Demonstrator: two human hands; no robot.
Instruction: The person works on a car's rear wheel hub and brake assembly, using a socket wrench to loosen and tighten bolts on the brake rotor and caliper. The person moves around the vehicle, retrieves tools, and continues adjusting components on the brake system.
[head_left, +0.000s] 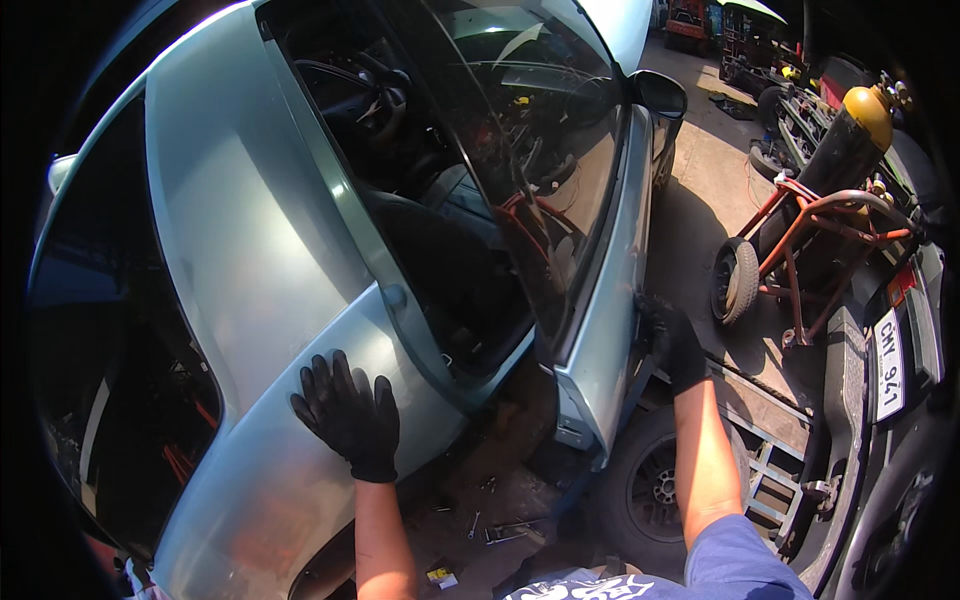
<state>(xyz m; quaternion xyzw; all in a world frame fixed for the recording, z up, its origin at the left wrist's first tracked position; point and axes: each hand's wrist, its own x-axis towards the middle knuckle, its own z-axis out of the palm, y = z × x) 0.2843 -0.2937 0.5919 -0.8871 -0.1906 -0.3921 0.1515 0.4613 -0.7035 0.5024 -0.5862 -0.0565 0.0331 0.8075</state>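
Note:
A light blue-green car fills the left and middle, its door [590, 385] swung open. My left hand [355, 415], in a black glove, lies with fingers spread on the rear side panel [290, 470], behind the door opening. The right hand [672, 345], also black-gloved, is at the door's outer face, around where a handle sits. Its fingers curl against the door and are partly hidden in shadow. Through the opening a dark seat [430, 240] and the steering wheel [385, 110] show. The door's window glass [540, 130] is raised and reflects the yard.
A loose wheel [650, 480] lies below my right forearm, beside a metal frame [775, 465]. Wrenches [515, 530] are on the ground. To the right stand a red cart [790, 235] carrying a gas cylinder [830, 150] and another vehicle's bumper [845, 400].

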